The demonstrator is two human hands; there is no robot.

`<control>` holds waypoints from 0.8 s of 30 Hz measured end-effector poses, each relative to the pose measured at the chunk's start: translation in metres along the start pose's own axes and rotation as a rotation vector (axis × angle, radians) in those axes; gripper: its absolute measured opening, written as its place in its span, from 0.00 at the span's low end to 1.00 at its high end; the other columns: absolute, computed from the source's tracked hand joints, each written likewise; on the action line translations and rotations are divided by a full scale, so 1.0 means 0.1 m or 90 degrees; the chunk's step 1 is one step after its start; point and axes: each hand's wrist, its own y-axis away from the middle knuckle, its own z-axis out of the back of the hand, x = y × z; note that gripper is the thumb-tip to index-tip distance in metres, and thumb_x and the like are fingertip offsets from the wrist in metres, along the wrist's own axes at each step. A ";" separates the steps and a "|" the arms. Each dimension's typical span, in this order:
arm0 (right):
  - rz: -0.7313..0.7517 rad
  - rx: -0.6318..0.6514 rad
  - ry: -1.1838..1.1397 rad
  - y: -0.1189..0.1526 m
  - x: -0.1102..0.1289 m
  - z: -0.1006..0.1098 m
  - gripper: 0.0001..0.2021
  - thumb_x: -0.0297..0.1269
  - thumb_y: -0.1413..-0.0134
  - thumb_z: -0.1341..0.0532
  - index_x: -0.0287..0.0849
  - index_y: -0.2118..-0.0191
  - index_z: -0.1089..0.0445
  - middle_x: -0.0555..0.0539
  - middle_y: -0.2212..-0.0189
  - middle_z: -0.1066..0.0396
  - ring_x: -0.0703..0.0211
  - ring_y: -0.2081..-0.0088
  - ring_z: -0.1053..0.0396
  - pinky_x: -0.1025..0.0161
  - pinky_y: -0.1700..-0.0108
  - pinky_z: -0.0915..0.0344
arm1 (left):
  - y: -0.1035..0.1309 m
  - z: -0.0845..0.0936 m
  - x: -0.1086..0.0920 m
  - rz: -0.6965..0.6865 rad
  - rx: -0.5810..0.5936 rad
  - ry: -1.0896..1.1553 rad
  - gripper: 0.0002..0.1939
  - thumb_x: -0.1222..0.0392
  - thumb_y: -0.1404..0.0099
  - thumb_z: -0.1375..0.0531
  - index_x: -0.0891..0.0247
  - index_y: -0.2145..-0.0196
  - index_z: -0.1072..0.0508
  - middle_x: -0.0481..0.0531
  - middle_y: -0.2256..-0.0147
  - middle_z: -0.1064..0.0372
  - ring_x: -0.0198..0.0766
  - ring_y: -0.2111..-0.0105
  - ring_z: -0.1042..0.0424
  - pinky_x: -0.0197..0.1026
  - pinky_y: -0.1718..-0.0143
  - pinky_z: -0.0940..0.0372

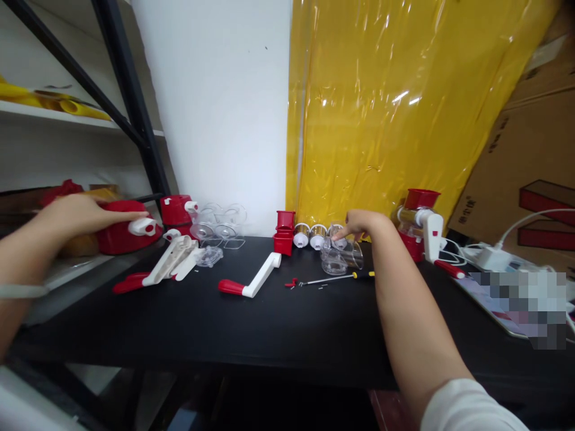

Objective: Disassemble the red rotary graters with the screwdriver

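Observation:
My left hand point(85, 216) is closed on a red base with a white knob point(124, 230), at the table's left end; motion blurs the hand. At the back right, my right hand point(366, 224) has its fingers closed on the rim of a clear plastic grater housing point(335, 258); part of its grip is hidden. Behind that housing stand several drum graters point(318, 235) with white ends. A red hopper point(284, 242) is beside them. Below lies a screwdriver point(330, 279) with a yellow and black handle, near small red pieces point(291, 282) and tiny metal pins.
A white crank with red handle point(256, 280) lies mid-table, more cranks point(168, 263) to its left. Clear lids point(220, 224) and another red base point(176, 209) stand behind. An assembled grater point(420, 221), a power strip point(494, 257) and a tablet point(489, 302) occupy the right side.

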 end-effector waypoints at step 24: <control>0.014 -0.001 -0.016 -0.09 -0.05 -0.03 0.40 0.64 0.68 0.31 0.30 0.58 0.27 0.34 0.67 0.23 0.48 0.66 0.24 0.61 0.68 0.31 | 0.11 -0.77 0.02 0.056 0.193 -0.083 0.39 0.21 0.51 0.49 0.66 0.78 0.34 0.49 0.86 0.43 0.43 0.76 0.32 0.39 0.74 0.37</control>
